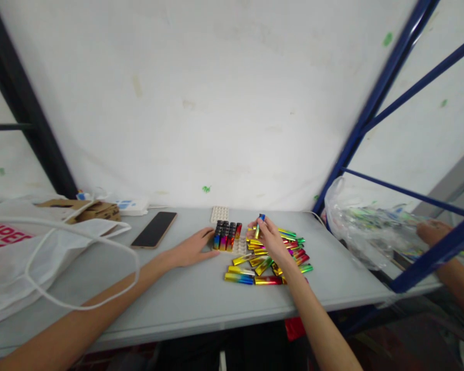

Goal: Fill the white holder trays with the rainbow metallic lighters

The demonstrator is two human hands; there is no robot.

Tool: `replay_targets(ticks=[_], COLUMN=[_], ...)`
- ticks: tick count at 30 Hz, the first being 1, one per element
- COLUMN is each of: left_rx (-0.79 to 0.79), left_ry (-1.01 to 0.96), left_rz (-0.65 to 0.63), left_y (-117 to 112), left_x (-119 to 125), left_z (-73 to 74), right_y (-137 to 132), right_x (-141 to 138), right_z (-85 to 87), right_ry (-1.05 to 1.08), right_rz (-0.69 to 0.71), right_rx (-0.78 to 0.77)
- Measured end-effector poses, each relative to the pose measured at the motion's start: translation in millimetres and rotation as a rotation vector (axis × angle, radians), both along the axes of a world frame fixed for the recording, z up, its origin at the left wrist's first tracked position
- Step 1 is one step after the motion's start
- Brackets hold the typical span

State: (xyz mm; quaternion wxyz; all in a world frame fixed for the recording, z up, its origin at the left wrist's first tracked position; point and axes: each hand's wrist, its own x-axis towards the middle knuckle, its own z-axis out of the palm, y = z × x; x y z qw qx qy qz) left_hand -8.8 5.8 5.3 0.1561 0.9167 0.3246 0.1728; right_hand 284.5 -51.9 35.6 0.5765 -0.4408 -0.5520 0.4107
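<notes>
My right hand (269,237) grips a slim, shiny blue-and-yellow tube (258,229), held upright above a loose pile. Under and around that hand lie several metallic tubes (239,278) in yellow, red, green and blue. Just left of the pile is a white holed tray (239,247). Several tubes with black tops (224,236) stand upright in its left part, and holes show on its right. My left hand (193,248) rests on the table at the tray's left side, holding nothing, with thumb and fingers apart around its near left corner.
A second white holed tray (220,213) lies by the wall. Leftward are a phone (154,230), a white plastic bag (54,247), a cardboard box (96,210) and a looped white cable (137,268). A blue metal frame (347,139) stands right; beyond it are clear bags (355,226) and another person's hand (434,232).
</notes>
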Motion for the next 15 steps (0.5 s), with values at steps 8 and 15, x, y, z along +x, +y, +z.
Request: replay_targets(ticks=[8, 15], left_rx=[0.008, 0.005], left_ry=[-0.012, -0.061], left_rz=[-0.014, -0.016], left_y=[2, 4], left_x=[0, 0], left_z=[-2.6, -9.0], right_y=[-3, 3], right_x=[-18, -15], right_z=[1.2, -9.3], right_ry=[-0.018, -0.339], right_rz=[0.081, -0.224], right_rx=[-0.006, 0.112])
